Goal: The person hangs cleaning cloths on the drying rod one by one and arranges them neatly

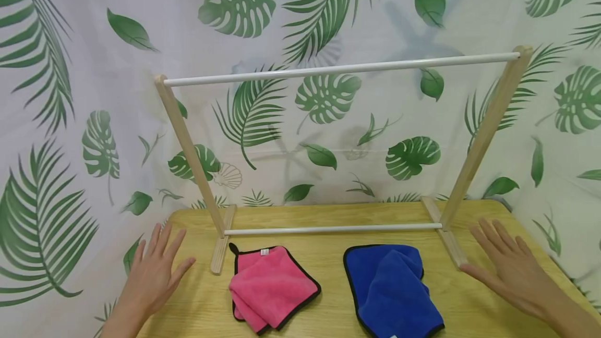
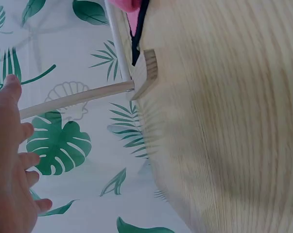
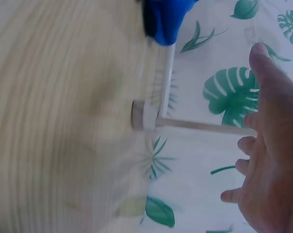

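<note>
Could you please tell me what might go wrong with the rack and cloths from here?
The right hand looks close to the rack's foot in the head view, so sweeping inward might knock it. The pink cloth and blue cloth lie partly folded, so either could come up bunched.

Pink cloth (image 1: 279, 287) (black-edged, loosely folded) lying left, rumpled blue cloth (image 1: 394, 287) lying right, wooden-sided rack (image 1: 343, 69) upright behind both

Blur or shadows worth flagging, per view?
Head: pink cloth and blue cloth fairly clear, edges readable; left wrist: soft dark shadow patches on the tabletop, grain still visible; right wrist: softest of the three, blue cloth's edge blurred, faint shadows on the wood.
</note>
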Demonstrator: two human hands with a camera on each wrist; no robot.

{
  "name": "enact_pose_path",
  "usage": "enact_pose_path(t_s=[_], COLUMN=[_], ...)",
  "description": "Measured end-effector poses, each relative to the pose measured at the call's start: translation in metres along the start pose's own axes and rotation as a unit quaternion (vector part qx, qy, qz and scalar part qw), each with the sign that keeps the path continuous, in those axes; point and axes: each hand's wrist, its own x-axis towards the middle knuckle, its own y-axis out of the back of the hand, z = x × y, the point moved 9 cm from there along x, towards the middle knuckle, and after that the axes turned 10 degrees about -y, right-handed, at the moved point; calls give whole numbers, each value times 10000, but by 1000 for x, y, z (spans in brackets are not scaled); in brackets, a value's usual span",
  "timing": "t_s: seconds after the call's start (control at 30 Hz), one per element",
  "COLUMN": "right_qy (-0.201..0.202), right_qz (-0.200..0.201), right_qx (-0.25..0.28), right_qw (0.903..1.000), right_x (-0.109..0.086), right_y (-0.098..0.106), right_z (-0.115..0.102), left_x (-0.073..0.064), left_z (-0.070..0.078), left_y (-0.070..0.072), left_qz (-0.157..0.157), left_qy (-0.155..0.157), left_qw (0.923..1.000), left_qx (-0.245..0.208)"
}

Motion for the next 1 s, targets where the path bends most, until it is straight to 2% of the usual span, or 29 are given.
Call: enact_pose_path(t_s=[0.1, 0.2, 0.33, 0.43, 0.7, 0.9, 1.0], right_qy=[285, 408, 368, 350, 560, 582, 614], right_qz=[78, 128, 24, -123, -138, -152, -143], right_qx=[376, 660, 1203, 1579, 1824, 1779, 1773], right_qw=[9989, 9969, 9921, 9868, 9815, 9822, 9821], right_x=[3, 7, 14, 21, 41, 53, 59], right_y=[5, 8, 10, 9, 4, -9, -14], right_z=[-14, -25, -38, -50, -90, -113, -123], left_x=[5, 11, 20, 29, 49, 65, 72], left_z=[3, 5, 6, 6, 3, 3, -1], left_y=[8, 15, 24, 30, 38, 47, 49], left_qz=[437, 898, 1392, 1650, 1946, 2138, 2222], left_qy=[-132, -211, -156, -58, 411, 662, 887], left_qw=[9987, 9947, 9865, 9794, 9571, 9392, 9290], left_qx=[-213, -459, -845, -1163, -2108, -2603, -2822])
